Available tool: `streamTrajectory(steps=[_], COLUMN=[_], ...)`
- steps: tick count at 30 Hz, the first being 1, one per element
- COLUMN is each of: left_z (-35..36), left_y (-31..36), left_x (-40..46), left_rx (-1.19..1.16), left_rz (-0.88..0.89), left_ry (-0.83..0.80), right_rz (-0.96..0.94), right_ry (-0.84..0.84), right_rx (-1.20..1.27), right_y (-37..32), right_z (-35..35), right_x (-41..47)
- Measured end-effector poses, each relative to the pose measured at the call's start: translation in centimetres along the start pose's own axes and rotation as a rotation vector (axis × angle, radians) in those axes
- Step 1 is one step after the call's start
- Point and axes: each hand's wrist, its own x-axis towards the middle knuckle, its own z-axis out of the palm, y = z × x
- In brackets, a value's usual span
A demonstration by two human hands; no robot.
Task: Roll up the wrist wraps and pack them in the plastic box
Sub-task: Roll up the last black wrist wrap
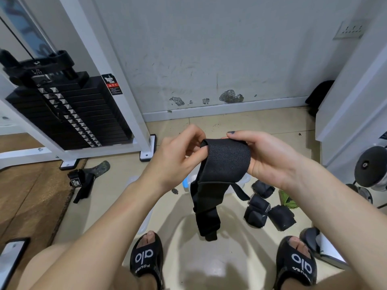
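Beige tiled floor (209,258) carries three rolled black wraps (270,208) just right of the half-hidden clear plastic box (244,181). Above the box, left hand (178,155) and right hand (270,158) grip one long black elastic wrist wrap (224,164), beginning its roll; next, tight even turns.

Both bare forearms reach forward and converge at mid-frame. The left hand (178,153) curls its fingers, thumb tucked under the top edge of a wide black elastic wrist wrap (222,164). The right hand (270,160) grips the wrap's other side, thumb lying across the top.
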Motion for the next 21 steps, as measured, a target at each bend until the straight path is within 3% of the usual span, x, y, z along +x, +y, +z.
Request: streamTrajectory(steps=[8, 12, 16, 21], left_z=[0.0, -0.3, -0.7, -1.0], left_y=[-0.1, -0.2, -0.4, 0.0], left_x=[0.3, 0.5, 1.0, 1.4], left_rx=[0.022, 0.101, 0.022, -0.143], left_rz=[-0.011, 0.017, -0.093, -0.199], left_ry=[0.029, 0.055, 0.115, 0.155], right_rz=[-0.013, -0.059, -0.183, -0.276], right_ry=[-0.037, -0.079, 0.052, 0.092], right_rx=[0.038, -0.119, -0.390, -0.435], right_y=[-0.2, 0.1, 0.4, 0.5], right_z=[0.3, 0.4, 0.2, 0.3], right_x=[-0.2, -0.4, -0.3, -0.1])
